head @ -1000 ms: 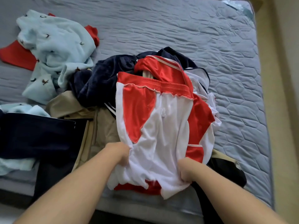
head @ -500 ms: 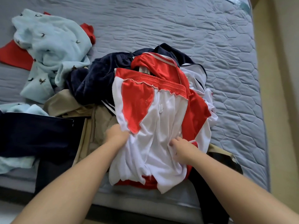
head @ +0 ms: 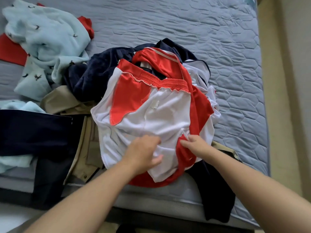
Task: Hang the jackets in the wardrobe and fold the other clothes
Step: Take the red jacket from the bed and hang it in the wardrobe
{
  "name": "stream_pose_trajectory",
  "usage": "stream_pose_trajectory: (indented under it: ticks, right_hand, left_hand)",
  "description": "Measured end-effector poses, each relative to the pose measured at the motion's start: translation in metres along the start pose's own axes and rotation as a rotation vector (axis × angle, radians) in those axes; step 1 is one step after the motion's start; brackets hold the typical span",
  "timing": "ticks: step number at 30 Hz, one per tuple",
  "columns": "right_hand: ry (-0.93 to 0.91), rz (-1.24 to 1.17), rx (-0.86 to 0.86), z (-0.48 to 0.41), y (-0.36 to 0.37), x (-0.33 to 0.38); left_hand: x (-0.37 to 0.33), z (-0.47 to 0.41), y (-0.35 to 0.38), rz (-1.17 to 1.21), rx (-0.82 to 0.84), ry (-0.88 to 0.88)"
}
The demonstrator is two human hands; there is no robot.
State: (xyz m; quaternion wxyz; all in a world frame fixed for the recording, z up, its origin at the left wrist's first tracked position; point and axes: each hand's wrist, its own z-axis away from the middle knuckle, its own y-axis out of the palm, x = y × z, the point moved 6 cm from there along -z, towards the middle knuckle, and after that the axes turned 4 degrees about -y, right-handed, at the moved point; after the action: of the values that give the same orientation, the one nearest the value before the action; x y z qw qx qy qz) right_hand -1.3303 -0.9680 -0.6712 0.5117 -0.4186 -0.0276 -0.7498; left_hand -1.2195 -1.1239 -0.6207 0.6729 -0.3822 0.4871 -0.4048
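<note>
A red-and-white garment [head: 161, 115] is spread inside out, seams and label showing, atop a heap of clothes at the near edge of the bed [head: 218, 39]. A navy fleece [head: 94, 81] is bunched behind it. A beige garment [head: 87, 148] and a dark navy piece [head: 33, 130] lie to its left. A pale blue patterned fleece [head: 45, 41] is crumpled farther back.

A red-and-white mesh sports garment [head: 159, 118] tops a clothes pile [head: 89, 81] on a grey quilted mattress [head: 210, 31]. The left hand [head: 143, 153] bunches its white fabric. The right hand [head: 196, 145] pinches its red edge.
</note>
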Motion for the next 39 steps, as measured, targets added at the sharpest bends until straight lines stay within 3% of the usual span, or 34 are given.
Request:
stream_pose_trajectory:
  ticks: [3,6,11,14,16,19,22,26,29,34,36,39]
  right_hand:
    - [-0.058,-0.548,-0.147,0.002,-0.02,0.026]
    - [-0.059,-0.784,-0.191,0.01,-0.028,0.046]
    - [-0.101,-0.949,-0.222,0.038,-0.038,0.095]
    - [-0.103,-0.805,-0.283,0.054,-0.065,0.124]
    - [-0.076,-0.592,-0.323,0.074,-0.095,0.146]
    - [-0.077,-0.359,-0.363,0.12,-0.143,0.195]
    - [-0.164,-0.211,-0.226,0.177,-0.175,0.257]
    - [-0.33,0.53,-0.113,0.272,-0.214,0.343]
    - [-0.457,0.843,-0.191,0.356,-0.236,0.41]
    - [-0.453,0.973,-0.11,0.455,-0.239,0.493]
    - [-0.497,0.959,-0.152,0.488,-0.238,0.524]
    - [-0.619,0.427,0.036,0.517,-0.227,0.546]
  left_hand:
    - [-0.029,0.001,0.033,-0.212,0.153,0.09]
    - [-0.036,-0.006,0.025,-0.135,-0.009,-0.084]
    - [-0.053,-0.014,-0.026,0.207,-0.264,-0.314]
    - [-0.035,-0.017,-0.057,0.615,-0.293,-0.51]
    - [-0.035,-0.015,-0.099,0.773,-0.336,-0.535]
    - [-0.059,-0.01,-0.183,0.685,-0.344,-0.397]
    - [-0.092,0.001,-0.277,0.577,-0.352,-0.261]
    - [-0.142,0.034,-0.417,0.361,-0.446,-0.129]
    - [-0.189,0.078,-0.513,0.203,-0.48,-0.018]
    - [-0.244,0.146,-0.636,0.062,-0.613,0.128]
    - [-0.256,0.173,-0.673,0.047,-0.673,0.162]
    - [-0.258,0.202,-0.709,0.02,-0.729,0.179]
